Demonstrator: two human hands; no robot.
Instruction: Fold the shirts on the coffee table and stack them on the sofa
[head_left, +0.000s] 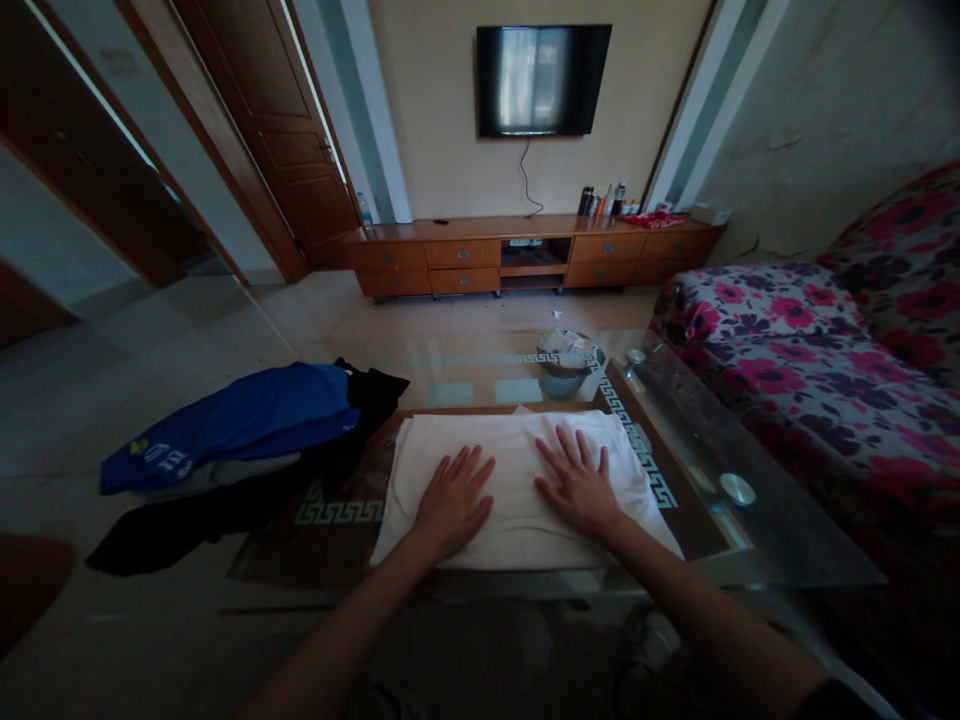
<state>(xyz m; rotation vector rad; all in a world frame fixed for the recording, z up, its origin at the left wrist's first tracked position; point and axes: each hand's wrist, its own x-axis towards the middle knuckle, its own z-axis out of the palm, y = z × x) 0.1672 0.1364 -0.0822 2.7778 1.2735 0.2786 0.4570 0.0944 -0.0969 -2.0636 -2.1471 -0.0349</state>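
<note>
Left of white cloth point(514, 475): blue clothes point(255, 420) with black clothes point(217, 520), on same glass table point(300, 562). On left half of white cloth: left hand point(454, 505), palm down, fingers spread, gripping nothing. White cloth lies directly under both hands, long axis from left to right; neither hand is clearly nearer. On right half: right hand point(581, 492), also flat, fingers spread, gripping nothing. Right of white cloth, well apart: flowered sofa point(780, 365).

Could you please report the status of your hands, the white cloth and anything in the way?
Left hand and right hand open, palms down on cloth. Cloth flat on table. Clothes to its left, only hands on top.
</note>
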